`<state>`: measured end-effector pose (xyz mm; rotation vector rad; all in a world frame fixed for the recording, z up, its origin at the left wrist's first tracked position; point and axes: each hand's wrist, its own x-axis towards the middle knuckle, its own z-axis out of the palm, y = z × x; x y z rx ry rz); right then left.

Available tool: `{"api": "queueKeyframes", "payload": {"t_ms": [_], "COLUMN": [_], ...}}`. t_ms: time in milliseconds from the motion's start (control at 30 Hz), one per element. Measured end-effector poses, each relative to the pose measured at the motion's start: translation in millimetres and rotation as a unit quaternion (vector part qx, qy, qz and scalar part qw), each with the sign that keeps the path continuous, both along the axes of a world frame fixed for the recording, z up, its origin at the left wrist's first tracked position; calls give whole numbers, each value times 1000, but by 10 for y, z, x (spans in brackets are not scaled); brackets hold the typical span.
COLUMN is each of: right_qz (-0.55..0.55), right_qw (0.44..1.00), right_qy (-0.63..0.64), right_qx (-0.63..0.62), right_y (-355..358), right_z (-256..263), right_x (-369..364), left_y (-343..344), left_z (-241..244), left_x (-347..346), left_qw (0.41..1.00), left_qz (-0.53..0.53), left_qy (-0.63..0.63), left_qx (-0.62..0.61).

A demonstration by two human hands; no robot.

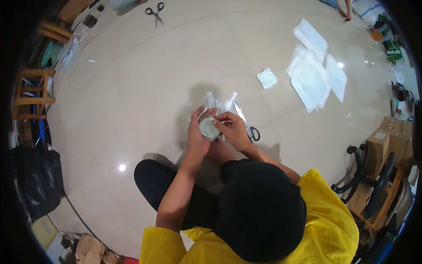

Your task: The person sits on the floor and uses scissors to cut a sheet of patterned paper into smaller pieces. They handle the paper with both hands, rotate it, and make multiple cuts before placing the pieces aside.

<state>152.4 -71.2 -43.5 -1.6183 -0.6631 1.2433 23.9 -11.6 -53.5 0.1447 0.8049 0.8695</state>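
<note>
My left hand (197, 132) holds a small stack of round, green-patterned pieces (208, 128) in its palm. The thumb and fingers of my right hand (232, 129) pinch the stack's upper right edge. Just beyond my hands, several white strips (219, 104) lie on the floor, partly hidden. Scissors with a black handle (254, 133) lie beside my right wrist, partly covered. A similar small patterned stack (267, 79) rests on the floor farther up and to the right, beside larger pale sheets in clear plastic (310, 81).
Another pair of scissors (155, 14) lies at the top left of the tiled floor. Wooden stools (34, 94) and a black bag (39, 181) line the left side. At right stand an office chair base (357, 171) and cardboard boxes (377, 148). Other people's limbs show along the top edge.
</note>
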Motion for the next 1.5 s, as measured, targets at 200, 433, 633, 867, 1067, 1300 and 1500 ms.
{"api": "queueKeyframes", "payload": {"t_ms": [200,433,633,867,1067,1300,1500], "right_qz": [0,-134,-50,67,105,96,48], "right_qw": [1000,916,825,788,818,804,782], "right_qy": [21,-375,-559,-611,-559,-581,-621], "right_qx": [18,36,-60,-22,-87,-83,29], "right_y": [25,465,581,659,716,673,268], "right_z": [-52,-349,-438,-316,-201,-299,-386], "right_x": [229,2100,2602,2158,2152,2212,1780], "left_y": [-1,231,250,318,496,564,408], "left_z": [-67,31,25,42,53,-70,-589], "left_x": [-19,-254,-261,-416,-606,-679,-622], "left_qw": [991,975,972,953,943,919,630], "left_qz": [-37,-71,-61,-45,21,7,-115], "left_qy": [67,161,193,248,289,358,660], "left_qx": [109,132,124,169,162,166,392]}}
